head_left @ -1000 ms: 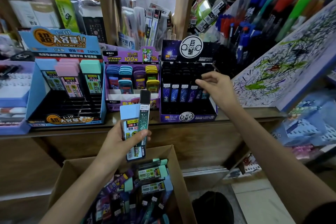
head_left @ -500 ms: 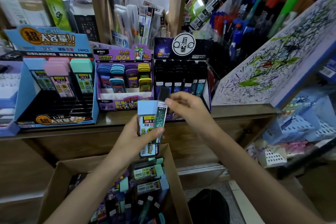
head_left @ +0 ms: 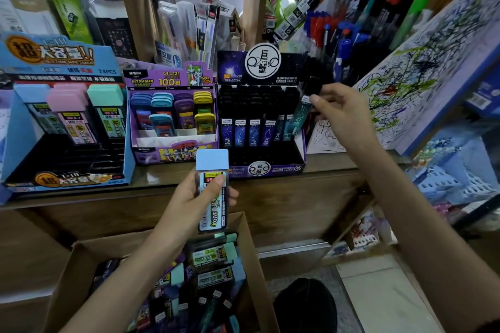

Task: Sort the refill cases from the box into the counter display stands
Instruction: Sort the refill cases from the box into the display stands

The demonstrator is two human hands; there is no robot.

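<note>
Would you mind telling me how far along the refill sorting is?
Partly done: the blue stand, purple stand and dark stand are each part-filled, with empty rows in front. In hand: the right hand holds a slim teal case at the dark stand's right end; the left hand grips a blue-capped case. Left: many cases lie in the box.

Three display stands sat side by side on the counter [head_left: 332, 163], near its front edge: the left stand [head_left: 48, 54], the middle stand [head_left: 167, 78] and the right stand [head_left: 273, 169]. Below and in front of the counter, an open box [head_left: 255, 257] held loose refill cases [head_left: 213, 254]. The left hand [head_left: 186, 205] held a wide case [head_left: 212, 197] upright above the box's far rim. The right hand [head_left: 343, 109] held a slim case [head_left: 301, 112] at the right stand's right end.
</note>
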